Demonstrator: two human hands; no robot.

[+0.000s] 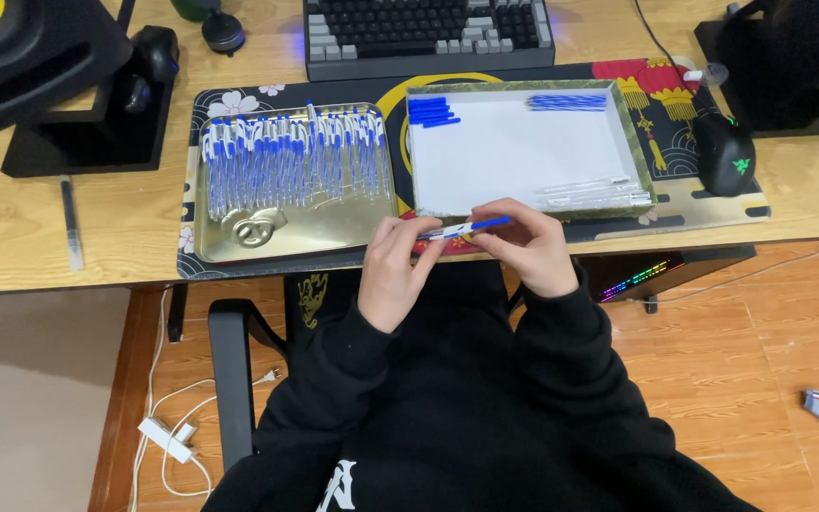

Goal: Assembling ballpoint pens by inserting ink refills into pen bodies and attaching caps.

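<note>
My left hand (398,270) and right hand (530,248) pinch one blue pen (464,228) between fingertips, level, just above the desk (11,237) edge. I judge I'm assembling it. Beyond my left lies the pen-filled metal tray (334,223); beyond my right, the white box (523,152).

A wooden desk (11,237) stands over an orange wood floor (760,351); a black chair (229,379) sits beneath, cables (177,436) trailing beside.
</note>
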